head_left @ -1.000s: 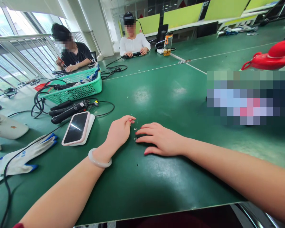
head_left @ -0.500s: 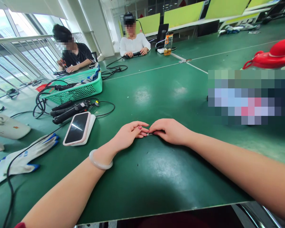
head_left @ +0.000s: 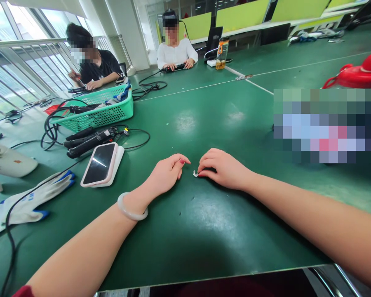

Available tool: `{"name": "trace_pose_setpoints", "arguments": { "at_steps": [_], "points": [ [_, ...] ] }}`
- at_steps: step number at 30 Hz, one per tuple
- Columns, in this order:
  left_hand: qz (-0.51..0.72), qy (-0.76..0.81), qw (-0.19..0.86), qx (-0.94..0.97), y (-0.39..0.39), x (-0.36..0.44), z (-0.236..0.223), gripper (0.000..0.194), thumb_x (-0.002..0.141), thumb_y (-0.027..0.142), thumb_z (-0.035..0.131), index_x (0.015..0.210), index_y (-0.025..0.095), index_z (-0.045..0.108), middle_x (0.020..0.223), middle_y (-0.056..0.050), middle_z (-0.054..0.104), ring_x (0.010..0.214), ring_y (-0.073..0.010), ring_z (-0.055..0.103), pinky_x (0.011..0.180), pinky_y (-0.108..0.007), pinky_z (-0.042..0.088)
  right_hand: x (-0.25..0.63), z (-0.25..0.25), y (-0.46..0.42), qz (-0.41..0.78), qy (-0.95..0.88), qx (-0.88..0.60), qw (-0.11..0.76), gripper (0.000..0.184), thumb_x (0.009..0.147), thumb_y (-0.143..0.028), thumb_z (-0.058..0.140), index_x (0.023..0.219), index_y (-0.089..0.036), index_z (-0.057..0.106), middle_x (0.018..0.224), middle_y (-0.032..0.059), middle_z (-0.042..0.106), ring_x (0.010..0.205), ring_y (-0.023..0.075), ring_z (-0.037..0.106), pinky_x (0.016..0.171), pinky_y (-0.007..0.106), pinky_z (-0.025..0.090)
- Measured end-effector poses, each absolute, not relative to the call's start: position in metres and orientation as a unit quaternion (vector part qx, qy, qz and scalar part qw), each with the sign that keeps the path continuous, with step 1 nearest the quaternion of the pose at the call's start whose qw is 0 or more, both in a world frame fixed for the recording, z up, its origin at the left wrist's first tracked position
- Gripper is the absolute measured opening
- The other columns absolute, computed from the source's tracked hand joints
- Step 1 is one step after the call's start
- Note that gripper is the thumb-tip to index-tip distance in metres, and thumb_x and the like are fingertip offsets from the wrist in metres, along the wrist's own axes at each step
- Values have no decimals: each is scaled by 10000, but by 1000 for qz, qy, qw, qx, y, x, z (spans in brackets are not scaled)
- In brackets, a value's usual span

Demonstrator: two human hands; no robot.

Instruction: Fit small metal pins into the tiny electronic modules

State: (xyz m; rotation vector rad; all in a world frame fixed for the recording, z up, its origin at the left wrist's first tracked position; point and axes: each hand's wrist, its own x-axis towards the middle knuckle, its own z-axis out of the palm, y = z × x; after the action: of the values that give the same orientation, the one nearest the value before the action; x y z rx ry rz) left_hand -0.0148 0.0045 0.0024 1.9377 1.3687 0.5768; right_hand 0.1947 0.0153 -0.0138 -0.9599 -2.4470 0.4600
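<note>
My right hand [head_left: 224,169] is over the green table [head_left: 185,231], thumb and fingertips closed on a small white-and-silver piece [head_left: 194,174]. The piece pokes out at the fingertips, too small for its kind to be told. To its left, a short gap away, my left hand [head_left: 165,175] rests with the index finger stretched out and the thumb beside it. Nothing shows in that hand; its lower fingers are partly hidden. A pale bangle [head_left: 131,210] circles the left wrist.
Left of my hands lie a phone [head_left: 99,165] on a white box, black handheld tools [head_left: 89,142] with cables, and a white-blue glove [head_left: 34,202]. A green basket [head_left: 95,113] stands behind. Two people sit across the table. A red-lidded container [head_left: 358,74] is at right.
My hands have drawn apart. The left has shifted slightly away from the small piece, which now shows more plainly at my right fingertips.
</note>
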Motion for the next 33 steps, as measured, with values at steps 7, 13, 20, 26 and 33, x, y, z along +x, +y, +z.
{"name": "trace_pose_setpoints", "arguments": {
  "at_steps": [7, 13, 20, 26, 33],
  "points": [
    [213, 478, 322, 789, -2, -12, 8, 264, 923, 274, 289, 1072, 219, 500, 702, 24, 496, 629, -123, 444, 642, -254, 391, 196, -12, 14, 239, -808, -433, 320, 110, 821, -244, 590, 774, -233, 689, 824, 3, 690, 833, 168, 583, 788, 320, 448],
    [199, 463, 288, 814, -6, -7, 6, 309, 893, 220, 365, 1174, 230, 493, 857, -15, 625, 764, -153, 567, 746, -287, 438, 188, -13, 12, 315, -758, -464, 332, 114, 777, -267, 598, 733, -232, 697, 776, -14, 686, 743, 147, 590, 714, 294, 450],
    [143, 480, 213, 839, -6, -3, 10, 426, 881, 264, 450, 1306, 260, 468, 1038, -30, 686, 851, -201, 625, 794, -321, 453, 183, -13, 10, 343, -744, -467, 333, 123, 782, -224, 587, 722, -224, 694, 797, -17, 697, 741, 136, 598, 726, 280, 450],
    [125, 471, 164, 858, -9, -4, 8, 479, 897, 314, 436, 1374, 271, 409, 1077, -42, 685, 849, -209, 634, 782, -320, 463, 182, -16, 10, 335, -748, -461, 340, 123, 785, -259, 592, 725, -224, 693, 760, -13, 689, 699, 137, 594, 696, 281, 458],
    [125, 464, 145, 865, -8, -6, 5, 497, 907, 346, 412, 1396, 269, 369, 952, -41, 691, 773, -208, 621, 732, -326, 461, 181, -15, 9, 324, -753, -452, 352, 141, 801, -238, 569, 718, -216, 681, 755, -8, 677, 699, 133, 583, 689, 274, 452]
  ]
}}
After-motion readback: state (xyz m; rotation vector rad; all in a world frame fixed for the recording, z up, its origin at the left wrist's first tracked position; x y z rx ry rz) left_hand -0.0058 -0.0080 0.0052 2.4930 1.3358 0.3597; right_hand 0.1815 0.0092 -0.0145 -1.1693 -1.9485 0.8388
